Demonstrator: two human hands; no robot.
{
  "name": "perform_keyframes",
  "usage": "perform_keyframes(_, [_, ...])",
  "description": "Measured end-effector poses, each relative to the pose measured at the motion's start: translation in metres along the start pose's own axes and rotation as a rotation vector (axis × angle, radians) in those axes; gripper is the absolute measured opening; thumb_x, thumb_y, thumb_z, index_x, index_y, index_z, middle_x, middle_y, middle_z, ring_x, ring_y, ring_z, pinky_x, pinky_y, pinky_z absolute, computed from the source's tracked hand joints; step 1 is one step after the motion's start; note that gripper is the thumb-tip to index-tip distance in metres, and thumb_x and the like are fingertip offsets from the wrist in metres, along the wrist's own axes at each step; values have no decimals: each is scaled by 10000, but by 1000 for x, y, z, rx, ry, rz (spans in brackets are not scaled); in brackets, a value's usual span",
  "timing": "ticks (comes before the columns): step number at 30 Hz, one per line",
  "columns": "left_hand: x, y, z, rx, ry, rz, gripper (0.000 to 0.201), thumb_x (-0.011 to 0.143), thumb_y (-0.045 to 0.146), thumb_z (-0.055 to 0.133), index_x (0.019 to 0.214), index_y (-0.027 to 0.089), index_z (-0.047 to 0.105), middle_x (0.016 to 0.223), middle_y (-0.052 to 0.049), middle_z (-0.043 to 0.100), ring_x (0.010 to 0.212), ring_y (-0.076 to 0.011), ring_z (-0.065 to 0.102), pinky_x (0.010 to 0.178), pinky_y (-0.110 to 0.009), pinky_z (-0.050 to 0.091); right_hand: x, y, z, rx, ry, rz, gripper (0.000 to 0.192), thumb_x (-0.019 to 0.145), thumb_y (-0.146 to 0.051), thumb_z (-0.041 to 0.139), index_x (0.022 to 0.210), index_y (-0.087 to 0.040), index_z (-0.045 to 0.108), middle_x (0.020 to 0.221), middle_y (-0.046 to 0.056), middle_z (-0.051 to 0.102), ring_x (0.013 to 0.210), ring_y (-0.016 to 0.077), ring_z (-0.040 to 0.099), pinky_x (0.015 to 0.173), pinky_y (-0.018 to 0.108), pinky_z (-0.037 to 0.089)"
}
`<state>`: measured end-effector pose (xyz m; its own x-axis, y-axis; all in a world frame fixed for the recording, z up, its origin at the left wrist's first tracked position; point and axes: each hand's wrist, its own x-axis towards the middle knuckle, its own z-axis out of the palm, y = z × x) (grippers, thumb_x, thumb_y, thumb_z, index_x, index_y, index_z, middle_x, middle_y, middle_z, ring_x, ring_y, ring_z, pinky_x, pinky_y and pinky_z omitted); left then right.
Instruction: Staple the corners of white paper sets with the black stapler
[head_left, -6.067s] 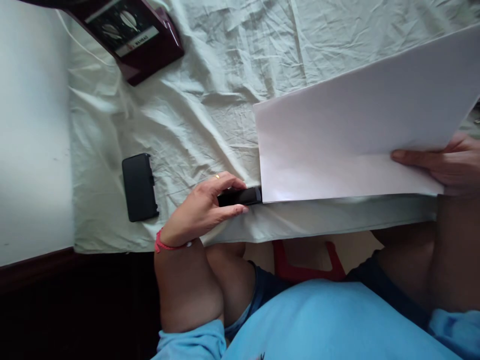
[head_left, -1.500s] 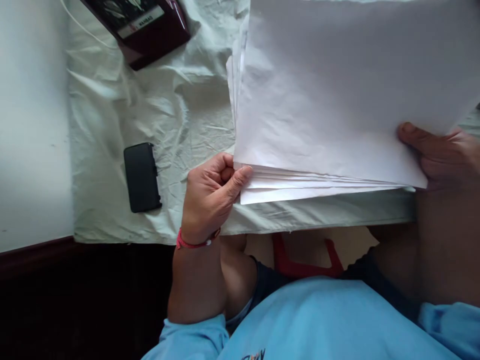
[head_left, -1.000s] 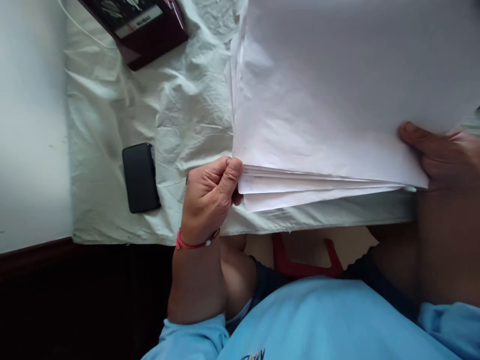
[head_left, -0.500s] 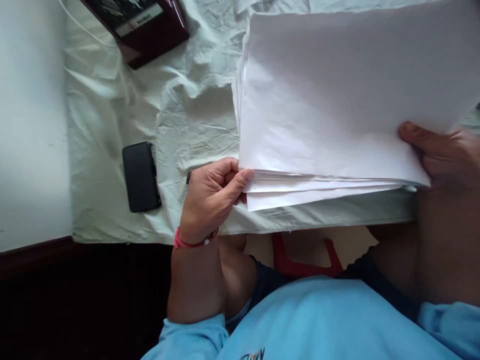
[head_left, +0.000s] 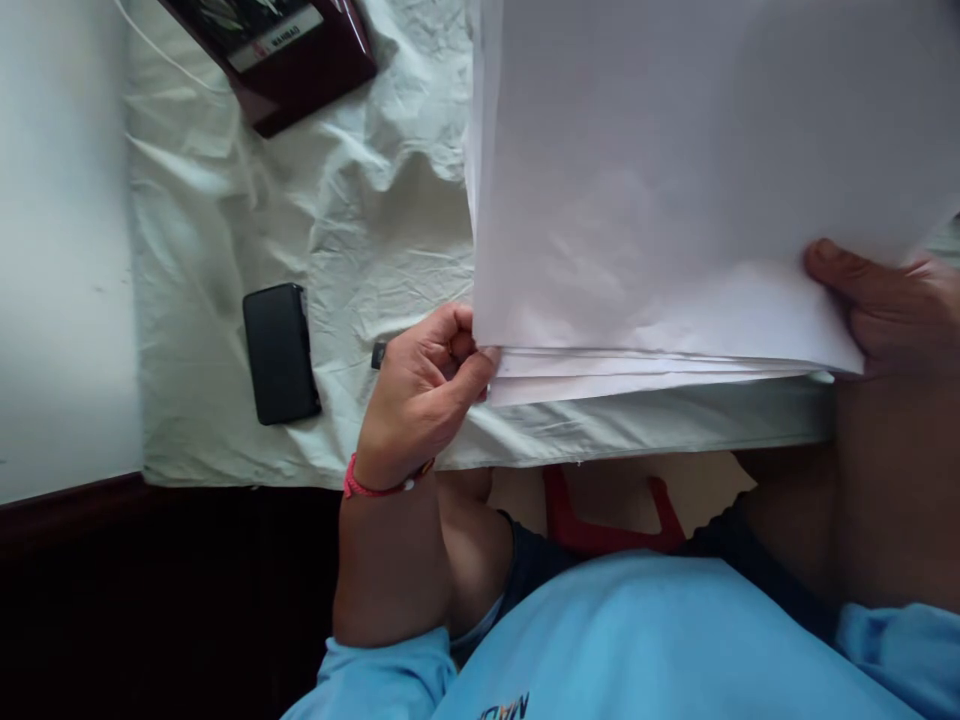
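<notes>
A stack of large white paper sheets [head_left: 660, 190] is held above the cloth-covered table, its near edges slightly fanned. My left hand [head_left: 424, 385], with a red string bracelet at the wrist, pinches the near left corner between thumb and fingers. On the near right side my right hand [head_left: 889, 305] grips the stack, thumb on top and the other fingers hidden underneath. Just behind my left hand lies a small dark object [head_left: 378, 354], mostly covered and too hidden to name.
A black rectangular case [head_left: 281, 353] lies on the pale green tablecloth [head_left: 367, 250] at the left. Behind it stands a dark red glossy box [head_left: 307, 75], with a white cable [head_left: 165, 52] near the wall. Below the table edge shows a red plastic stool [head_left: 600, 535].
The top sheets have tilted up, their far edge now beyond the top of the view. The sheets' near left corners sit closer together. Both hands keep their grip.
</notes>
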<state>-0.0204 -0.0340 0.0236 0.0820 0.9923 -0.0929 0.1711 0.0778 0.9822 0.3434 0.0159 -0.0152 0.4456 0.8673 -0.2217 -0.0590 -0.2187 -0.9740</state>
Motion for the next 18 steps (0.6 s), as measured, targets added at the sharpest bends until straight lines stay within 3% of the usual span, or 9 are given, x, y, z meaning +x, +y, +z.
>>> perform_keyframes(4, [0, -1, 0, -43, 0, 30, 151, 826, 143, 788, 961, 202, 754, 748, 4, 636, 617, -123, 563, 516, -195, 467, 0, 1, 0, -28, 38, 21, 669, 324, -443, 1088, 880, -189, 816, 1190, 67, 794, 1155, 316, 751, 1172, 527, 589])
perform_keyframes(7, [1, -4, -1, -116, -62, 89, 291, 835, 161, 828, 1116, 218, 774, 870, -16, 696, 790, -162, 688, 706, -224, 582, -1, 0, 0, -19, 36, 19, 686, 309, -443, 1089, 883, -188, 815, 1186, 67, 794, 1150, 321, 750, 1158, 541, 595])
perform_keyframes(10, [2, -7, 0, -164, -108, 122, 483, 856, 337, 895, 1301, 250, 727, 1049, -58, 751, 1016, -248, 756, 896, -327, 637, -1, -1, -1, -33, 22, -29, 672, 328, -487, 1086, 856, -185, 803, 1207, 66, 792, 1190, 333, 739, 1184, 571, 568])
perform_keyframes(12, [2, -9, 2, -156, -77, 117, 548, 881, 502, 880, 1338, 253, 711, 1118, -85, 759, 1102, -296, 755, 933, -377, 645, 0, 0, -4, -52, 17, -63, 635, 364, -511, 1079, 840, -198, 800, 1204, 51, 795, 1227, 330, 728, 1209, 571, 547])
perform_keyframes(14, [2, -10, 5, -148, 13, 113, 474, 937, 565, 821, 1284, 252, 745, 1083, -79, 769, 1060, -276, 762, 890, -357, 643, 2, 0, -7, -63, 18, -82, 600, 369, -506, 1078, 814, -221, 794, 1149, 31, 806, 1208, 321, 736, 1201, 574, 545])
perform_keyframes(18, [1, -11, 10, -157, 180, 138, 154, 965, 396, 850, 1064, 281, 822, 900, -6, 762, 823, -150, 724, 732, -244, 585, 3, 1, -17, -40, -4, -142, 629, 305, -464, 1093, 777, -211, 765, 1064, 64, 803, 1154, 345, 741, 1128, 615, 568])
